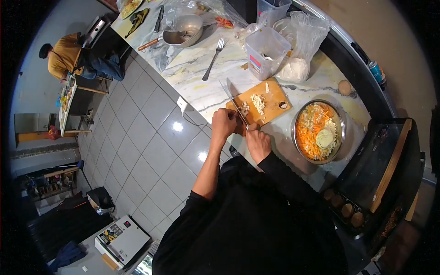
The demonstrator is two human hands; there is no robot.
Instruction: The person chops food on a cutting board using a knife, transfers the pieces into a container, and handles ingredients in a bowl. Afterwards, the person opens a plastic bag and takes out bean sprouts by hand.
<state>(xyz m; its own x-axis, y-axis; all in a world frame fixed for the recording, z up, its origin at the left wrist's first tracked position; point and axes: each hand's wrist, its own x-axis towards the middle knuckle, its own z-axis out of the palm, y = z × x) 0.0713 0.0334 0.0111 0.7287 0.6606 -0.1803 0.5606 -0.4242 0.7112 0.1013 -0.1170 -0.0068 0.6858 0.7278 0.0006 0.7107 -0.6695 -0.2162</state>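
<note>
An orange cutting board (275, 94) lies at the marble counter's near edge, with chopped pale pieces (258, 104) on it. My right hand (258, 141) is closed on the handle of a knife (234, 103), whose blade points up and left across the board. At the board's left corner my left hand (224, 123) is closed beside the blade; what its fingers hold, if anything, is hidden. To the right of the board stands a metal bowl (295, 133) of shredded orange and pale vegetables with a light green mound on top.
Behind the board are a plastic container (266, 52), a knotted bag (294, 68) and a fork (214, 59). A saucepan (184, 34) stands at the back left. A black tray (371, 160) is at the right. Another person (68, 57) sits at a far table.
</note>
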